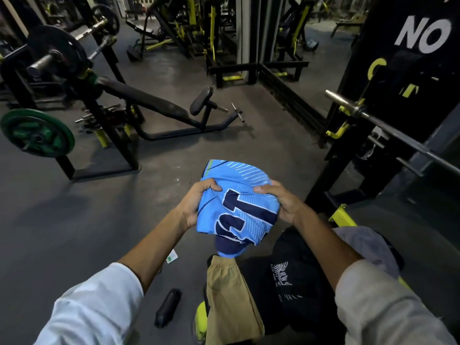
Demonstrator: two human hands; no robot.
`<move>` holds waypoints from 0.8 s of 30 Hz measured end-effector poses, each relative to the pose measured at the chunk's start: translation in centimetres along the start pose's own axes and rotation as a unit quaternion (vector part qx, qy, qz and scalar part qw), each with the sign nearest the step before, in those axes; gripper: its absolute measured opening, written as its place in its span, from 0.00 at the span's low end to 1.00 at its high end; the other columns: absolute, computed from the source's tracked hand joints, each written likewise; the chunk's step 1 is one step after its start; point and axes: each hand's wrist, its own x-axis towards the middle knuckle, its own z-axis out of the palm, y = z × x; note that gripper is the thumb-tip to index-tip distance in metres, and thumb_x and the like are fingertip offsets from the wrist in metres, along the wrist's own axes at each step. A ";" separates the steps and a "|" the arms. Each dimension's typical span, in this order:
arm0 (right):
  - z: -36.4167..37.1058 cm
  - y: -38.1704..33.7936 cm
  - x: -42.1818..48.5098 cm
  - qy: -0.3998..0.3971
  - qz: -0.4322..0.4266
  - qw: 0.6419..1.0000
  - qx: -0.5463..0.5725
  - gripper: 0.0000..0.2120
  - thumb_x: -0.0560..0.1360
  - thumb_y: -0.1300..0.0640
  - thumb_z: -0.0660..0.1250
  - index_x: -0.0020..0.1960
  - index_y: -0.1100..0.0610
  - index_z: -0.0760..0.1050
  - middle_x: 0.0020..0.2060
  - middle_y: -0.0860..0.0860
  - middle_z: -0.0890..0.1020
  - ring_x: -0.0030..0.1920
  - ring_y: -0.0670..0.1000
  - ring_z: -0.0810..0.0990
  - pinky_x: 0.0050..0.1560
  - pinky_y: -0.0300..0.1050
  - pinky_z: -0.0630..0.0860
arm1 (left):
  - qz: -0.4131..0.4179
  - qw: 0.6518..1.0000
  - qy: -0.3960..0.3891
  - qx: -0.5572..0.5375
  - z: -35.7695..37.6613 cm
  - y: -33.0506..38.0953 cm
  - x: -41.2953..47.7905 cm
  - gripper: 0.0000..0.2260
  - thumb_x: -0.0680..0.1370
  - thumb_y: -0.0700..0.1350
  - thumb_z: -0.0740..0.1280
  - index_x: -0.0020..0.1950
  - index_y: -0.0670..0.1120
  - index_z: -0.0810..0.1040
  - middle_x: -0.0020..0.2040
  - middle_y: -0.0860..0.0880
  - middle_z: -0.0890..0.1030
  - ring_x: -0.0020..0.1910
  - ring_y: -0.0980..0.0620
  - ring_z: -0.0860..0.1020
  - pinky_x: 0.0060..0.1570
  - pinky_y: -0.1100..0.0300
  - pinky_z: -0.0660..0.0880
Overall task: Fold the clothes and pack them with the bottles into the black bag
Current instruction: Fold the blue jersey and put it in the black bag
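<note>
A light blue jersey (239, 207) with dark navy lettering is bunched up in the air in front of me. My left hand (196, 205) grips its left side and my right hand (281, 202) grips its right side. Below it a tan garment (231, 300) lies over the near end of a bench. Beside that sits the black bag (293, 277) with a white print. A grey garment (368, 247) lies to the right of the bag. A black bottle (168, 307) lies on the floor at lower left, and a small clear bottle with a green label (172, 256) shows beside my left forearm.
A barbell (388, 125) on a black and yellow rack crosses at right. An incline bench (154, 103) stands ahead on the grey floor, with a green weight plate (37, 133) and a loaded rack at left. More gym machines fill the back.
</note>
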 end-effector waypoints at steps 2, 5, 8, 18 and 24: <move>0.3 -0.5 0.3 0.033 -0.031 0.999 0.002 0.26 0.66 0.65 0.71 0.64 0.67 0.76 0.56 0.62 0.84 0.52 0.60 0.84 0.53 0.51 0.82 | 0.021 1.000 0.018 0.011 -0.2 -0.8 0.3 0.22 0.73 0.40 0.62 0.67 0.37 0.77 0.61 0.37 0.81 0.55 0.37 0.80 0.65 0.41 0.73; 0.2 -1.3 0.7 0.059 -0.050 0.997 0.001 0.32 0.61 0.66 0.73 0.65 0.70 0.73 0.55 0.63 0.82 0.53 0.62 0.82 0.56 0.56 0.79 | 0.047 0.998 0.019 0.025 -0.4 -2.2 0.8 0.21 0.75 0.41 0.64 0.67 0.40 0.77 0.65 0.38 0.80 0.58 0.40 0.81 0.65 0.43 0.73; 0.5 -1.5 0.4 0.069 -0.042 0.997 0.002 0.32 0.63 0.66 0.70 0.66 0.71 0.72 0.57 0.65 0.81 0.55 0.64 0.80 0.60 0.59 0.77 | 0.023 0.999 -0.036 -0.024 -0.5 -3.9 1.1 0.22 0.80 0.49 0.63 0.73 0.43 0.73 0.70 0.40 0.76 0.68 0.39 0.75 0.71 0.41 0.68; -0.9 6.6 -6.4 0.147 0.034 0.973 0.175 0.19 0.80 0.55 0.67 0.70 0.60 0.76 0.67 0.62 0.78 0.63 0.63 0.79 0.67 0.64 0.73 | -0.004 1.000 0.014 -0.005 1.4 -8.5 3.8 0.20 0.78 0.47 0.69 0.69 0.41 0.76 0.64 0.37 0.81 0.59 0.36 0.80 0.61 0.41 0.78; -4.7 8.9 -9.5 0.221 0.051 0.965 0.132 0.34 0.64 0.61 0.77 0.68 0.68 0.74 0.68 0.69 0.74 0.68 0.73 0.72 0.69 0.71 0.67 | -0.021 0.997 0.029 0.065 3.7 -12.8 6.2 0.19 0.75 0.44 0.75 0.63 0.39 0.80 0.57 0.37 0.84 0.54 0.37 0.84 0.55 0.42 0.81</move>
